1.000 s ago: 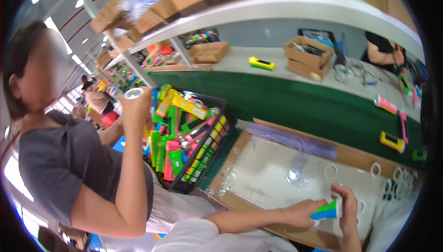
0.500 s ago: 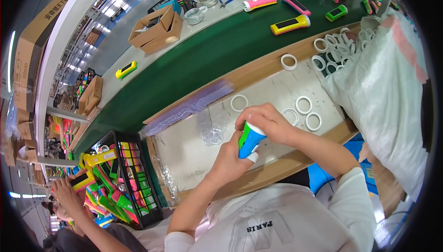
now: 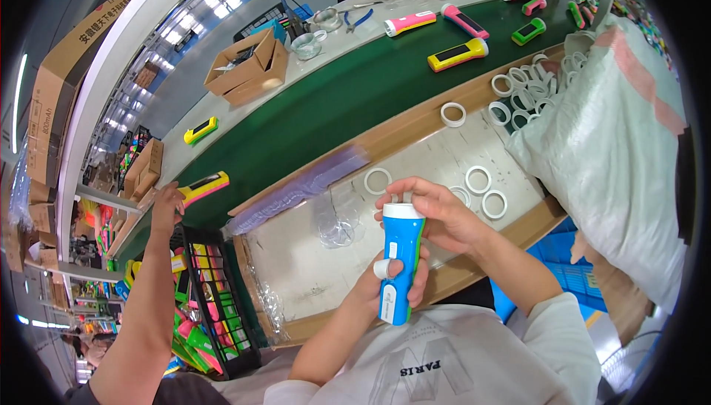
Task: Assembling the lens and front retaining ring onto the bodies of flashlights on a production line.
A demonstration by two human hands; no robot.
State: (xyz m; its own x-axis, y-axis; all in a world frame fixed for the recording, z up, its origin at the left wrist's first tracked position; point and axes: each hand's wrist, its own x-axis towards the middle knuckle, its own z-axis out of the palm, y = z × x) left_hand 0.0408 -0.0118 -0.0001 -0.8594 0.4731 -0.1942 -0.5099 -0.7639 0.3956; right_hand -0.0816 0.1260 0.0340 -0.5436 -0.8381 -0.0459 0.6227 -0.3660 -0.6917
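A blue and green flashlight (image 3: pixel 401 246) with a white ring round its head stands nearly upright over the work tray. Wrapped round its lower body is my left hand (image 3: pixel 367 285), closed, with a white band on the thumb. My right hand (image 3: pixel 449 221) has its fingers curled over the white head end from behind and the right, closed on it. Loose white rings (image 3: pixel 494 204) lie on the tray just beyond my right hand, and another white ring (image 3: pixel 378 170) lies to the left of it.
The cardboard-edged tray (image 3: pixel 296 257) holds clear plastic film (image 3: pixel 337 220). Beyond runs a green belt (image 3: pixel 296 120) with several flashlights. A black crate (image 3: pixel 222 294) of flashlights is at left; a white sack (image 3: pixel 600 153) and piled rings are at right. A co-worker's arm (image 3: pixel 148 294) reaches past the crate.
My hands have turned the flashlight from tilted to nearly upright, showing its blue side. At left, the co-worker's hand has moved a yellow flashlight from the crate to the belt.
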